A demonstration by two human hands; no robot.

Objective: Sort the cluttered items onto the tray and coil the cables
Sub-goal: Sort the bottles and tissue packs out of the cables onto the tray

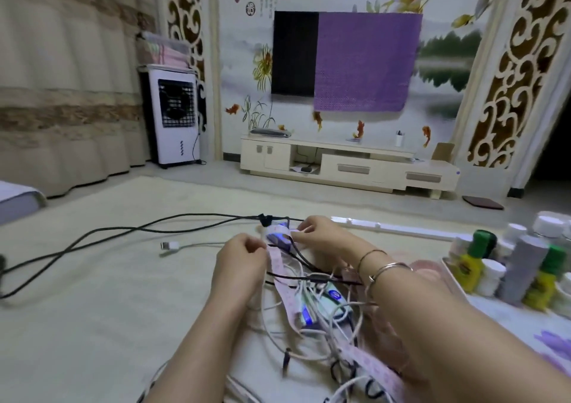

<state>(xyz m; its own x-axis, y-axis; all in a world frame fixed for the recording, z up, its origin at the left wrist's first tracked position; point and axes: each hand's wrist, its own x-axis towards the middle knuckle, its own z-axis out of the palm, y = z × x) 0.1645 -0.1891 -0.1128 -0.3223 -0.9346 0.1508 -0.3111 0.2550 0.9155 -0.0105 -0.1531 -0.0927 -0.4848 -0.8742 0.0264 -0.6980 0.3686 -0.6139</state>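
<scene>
Both hands mid-tangle. Left hand (242, 256) curled, pinching pink tape (278, 266); right hand (321, 237) pinching tape end near small blue-lit device (278, 237). Best free tape from black cable (123, 232) before coiling. Tray (454, 276) right, holding bottles (475, 259).

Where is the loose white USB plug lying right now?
In the head view, the white USB plug lies on the cream surface left of the left hand, just below the long black cable.
</scene>
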